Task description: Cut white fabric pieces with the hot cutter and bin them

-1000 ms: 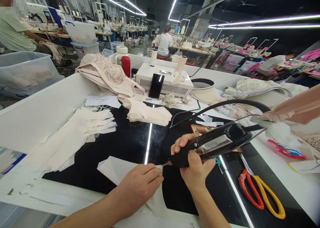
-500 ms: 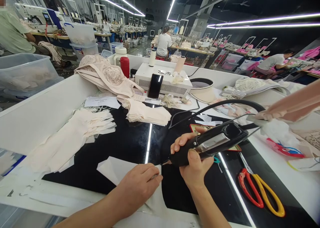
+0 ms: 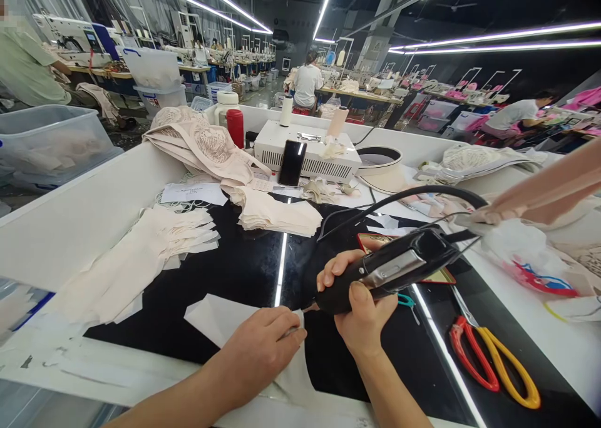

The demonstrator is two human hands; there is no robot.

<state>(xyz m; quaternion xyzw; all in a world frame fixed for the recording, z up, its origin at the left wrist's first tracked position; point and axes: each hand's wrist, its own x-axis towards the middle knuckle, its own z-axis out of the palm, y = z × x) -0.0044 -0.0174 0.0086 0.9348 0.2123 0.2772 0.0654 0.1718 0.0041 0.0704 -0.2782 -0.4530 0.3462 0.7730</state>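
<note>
My right hand (image 3: 359, 303) is wrapped round a black corded handheld tool (image 3: 389, 268) with a silver metal lever on its side. The tool is tilted, its narrow tip down at the edge of a white fabric piece (image 3: 220, 318) by my left fingertips. My left hand (image 3: 265, 353) is closed, its fingers pressed together on that fabric. A small greyish thing shows between thumb and forefinger, too small to name. The fabric lies on a glossy black board (image 3: 235, 265), partly hidden by my left hand and forearm.
Cream fabric stacks (image 3: 277, 215) lie behind and at the left (image 3: 141, 253). Scissors with red and yellow handles (image 3: 498, 365) and teal-handled snips (image 3: 407, 301) lie at the right. A white vented box (image 3: 310, 149) with a phone (image 3: 292, 163) against it stands at the back. The tool's cable (image 3: 417, 193) arches overhead.
The black tool and my right hand have shifted slightly left and down, with the tip still by my left fingers. My left hand and the fabric look almost unmoved.
</note>
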